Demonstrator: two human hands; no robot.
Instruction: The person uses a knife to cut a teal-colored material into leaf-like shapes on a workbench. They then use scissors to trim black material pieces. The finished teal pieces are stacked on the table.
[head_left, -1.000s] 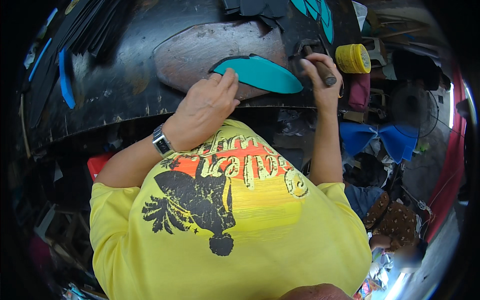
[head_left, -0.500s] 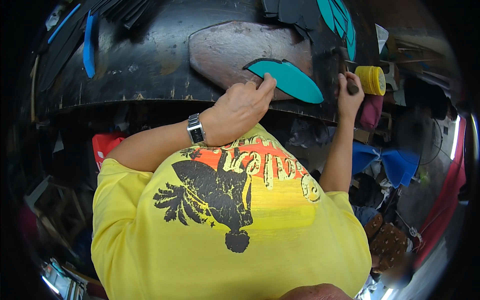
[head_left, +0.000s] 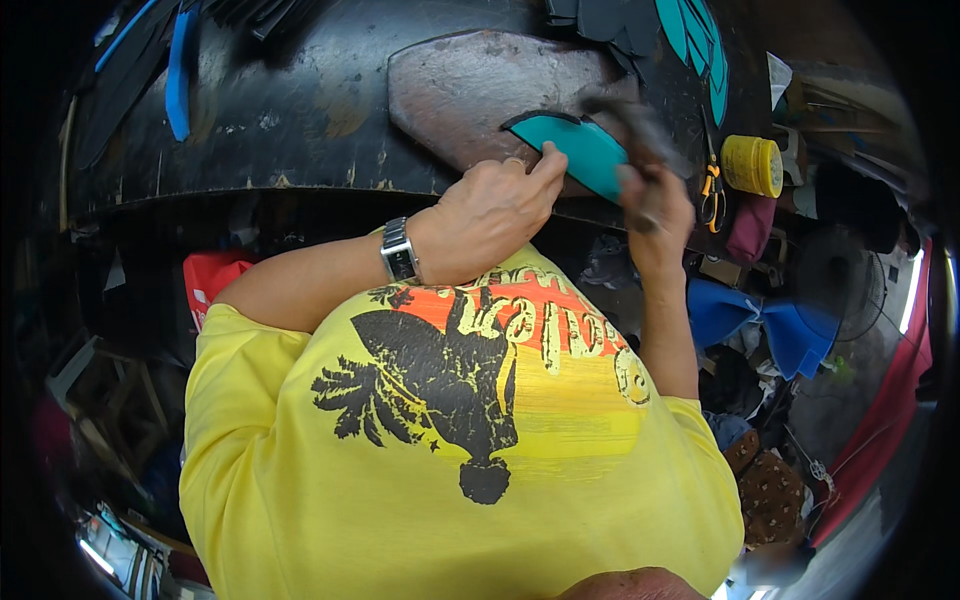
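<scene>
Hammering looks under way at upper centre — the left hand [head_left: 490, 215] pins a teal sole piece [head_left: 580, 150] flat with its fingertips while the right hand [head_left: 655, 200] grips a blurred hammer [head_left: 635, 120]; the next blow needs fingers kept clear.

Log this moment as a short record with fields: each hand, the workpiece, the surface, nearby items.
left hand: fingers pressing on the teal sole-shaped piece
right hand: gripping a dark tool, blurred, over the teal piece
surface: grey slab on a black workbench
nearby: yellow tub, orange-handled scissors, more teal pieces, blue strip
wrist: metal watch
</scene>
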